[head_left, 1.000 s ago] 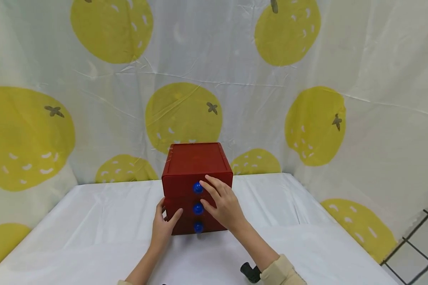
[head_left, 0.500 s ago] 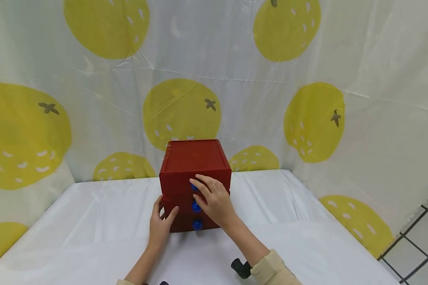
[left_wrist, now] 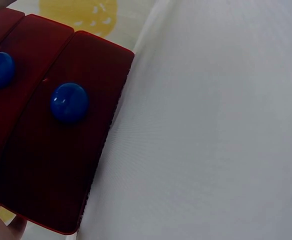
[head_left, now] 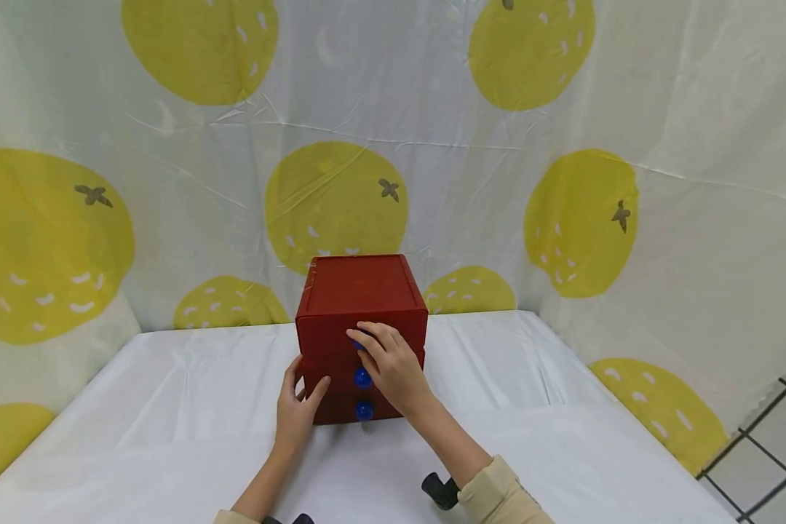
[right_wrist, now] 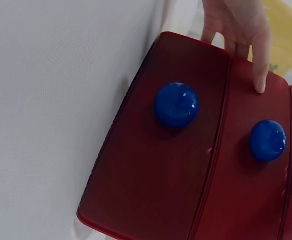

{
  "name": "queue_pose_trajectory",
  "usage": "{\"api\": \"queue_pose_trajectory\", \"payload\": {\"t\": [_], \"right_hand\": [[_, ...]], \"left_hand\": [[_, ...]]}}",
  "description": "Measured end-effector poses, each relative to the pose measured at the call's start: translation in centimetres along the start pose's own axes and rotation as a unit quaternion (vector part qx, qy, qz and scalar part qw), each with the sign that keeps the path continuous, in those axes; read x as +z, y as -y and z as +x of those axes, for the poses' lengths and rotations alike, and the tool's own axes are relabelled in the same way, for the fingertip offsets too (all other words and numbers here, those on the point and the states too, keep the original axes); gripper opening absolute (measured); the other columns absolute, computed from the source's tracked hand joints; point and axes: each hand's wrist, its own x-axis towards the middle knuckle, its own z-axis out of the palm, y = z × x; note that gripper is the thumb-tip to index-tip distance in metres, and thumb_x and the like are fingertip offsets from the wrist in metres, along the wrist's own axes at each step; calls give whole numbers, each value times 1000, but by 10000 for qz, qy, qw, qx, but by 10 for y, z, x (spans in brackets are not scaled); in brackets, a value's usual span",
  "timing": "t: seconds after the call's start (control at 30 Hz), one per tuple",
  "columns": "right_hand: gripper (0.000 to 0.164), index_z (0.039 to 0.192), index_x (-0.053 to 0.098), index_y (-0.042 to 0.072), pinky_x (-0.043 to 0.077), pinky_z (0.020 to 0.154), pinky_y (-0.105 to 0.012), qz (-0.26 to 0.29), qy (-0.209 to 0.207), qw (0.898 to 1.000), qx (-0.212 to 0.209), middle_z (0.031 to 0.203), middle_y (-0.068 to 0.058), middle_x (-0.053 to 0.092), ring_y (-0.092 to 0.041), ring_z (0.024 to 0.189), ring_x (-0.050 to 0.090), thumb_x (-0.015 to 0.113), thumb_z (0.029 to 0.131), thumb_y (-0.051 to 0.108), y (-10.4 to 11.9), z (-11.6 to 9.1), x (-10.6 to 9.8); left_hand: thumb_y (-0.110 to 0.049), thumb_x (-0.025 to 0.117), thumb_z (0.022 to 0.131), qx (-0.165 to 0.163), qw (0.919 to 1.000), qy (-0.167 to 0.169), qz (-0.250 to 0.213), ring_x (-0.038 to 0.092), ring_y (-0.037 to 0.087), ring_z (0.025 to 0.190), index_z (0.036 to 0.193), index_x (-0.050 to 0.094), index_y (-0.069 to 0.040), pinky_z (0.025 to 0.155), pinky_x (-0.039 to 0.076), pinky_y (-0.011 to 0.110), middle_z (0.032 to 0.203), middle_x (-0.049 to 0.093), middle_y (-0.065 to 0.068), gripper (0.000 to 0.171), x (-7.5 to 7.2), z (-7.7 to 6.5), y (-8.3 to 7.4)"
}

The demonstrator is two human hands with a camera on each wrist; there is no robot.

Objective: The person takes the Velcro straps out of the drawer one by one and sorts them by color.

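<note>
A red drawer cabinet (head_left: 367,284) stands upright on the white-covered table, its front facing me. Its stacked drawers carry round blue knobs: a middle knob (head_left: 363,377), a bottom knob (head_left: 364,411) and a top knob (head_left: 359,343). My left hand (head_left: 296,411) grips the cabinet's left side, its thumb on the middle drawer's front and its other fingers round the side. In the right wrist view the left thumb (right_wrist: 260,70) rests beside the middle knob. My right hand (head_left: 396,367) pinches the top knob, which its fingers partly hide. The drawers look closed.
White cloth covers the table (head_left: 190,429). Behind hangs a white curtain (head_left: 458,218) with yellow fruit prints. A black fitting (head_left: 440,492) shows by the right sleeve. A dark wire grid (head_left: 766,455) stands at the far right.
My right hand has moved left onto the top knob and its fingers have closed round it. The left hand keeps its hold. The head view has shifted slightly.
</note>
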Motion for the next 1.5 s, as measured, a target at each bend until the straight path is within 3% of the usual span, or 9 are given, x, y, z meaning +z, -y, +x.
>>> {"api": "queue_pose_trajectory", "payload": {"t": [0.1, 0.4, 0.67, 1.03, 1.5], "right_hand": [[40, 115, 59, 12, 49, 88, -22, 143, -4, 9999, 9, 115, -6, 56, -18, 106, 52, 70, 77, 7, 1, 0, 1], [36, 113, 60, 12, 50, 85, -21, 263, -30, 9996, 128, 114, -6, 56, -18, 106, 50, 69, 78, 7, 2, 1, -1], [33, 111, 62, 11, 50, 86, -21, 277, -89, 9996, 45, 113, -6, 56, -18, 105, 50, 68, 79, 7, 1, 1, -3], [27, 113, 61, 9, 50, 85, -21, 363, -122, 9993, 33, 114, -7, 56, -19, 106, 50, 61, 86, 10, 5, -1, -6], [30, 111, 62, 8, 51, 83, -21, 520, -335, 9981, -65, 112, -8, 57, -20, 103, 51, 66, 81, 8, 10, -3, -9]], "left_hand": [[-21, 61, 87, -58, 10000, -13, -35, 30, 29, 133, 140, 28, -9, 106, 30, 54, 140, 38, 13, 64, -1, 0, 1], [-30, 61, 86, 133, 9999, -46, -46, 32, 24, 132, 139, 30, -17, 104, 32, 55, 139, 40, 6, 63, 0, 13, 30], [-29, 62, 85, 276, 9995, -112, -74, 34, 24, 130, 138, 31, -16, 102, 35, 54, 138, 41, 5, 63, 2, 15, 29], [-30, 62, 86, 211, 9997, -53, -108, 33, 23, 131, 139, 30, -18, 103, 33, 54, 138, 40, 4, 63, 1, 14, 28], [-29, 61, 86, 225, 9997, -62, -119, 35, 21, 130, 136, 34, -19, 101, 37, 51, 138, 41, 3, 58, -1, 13, 31]]}}
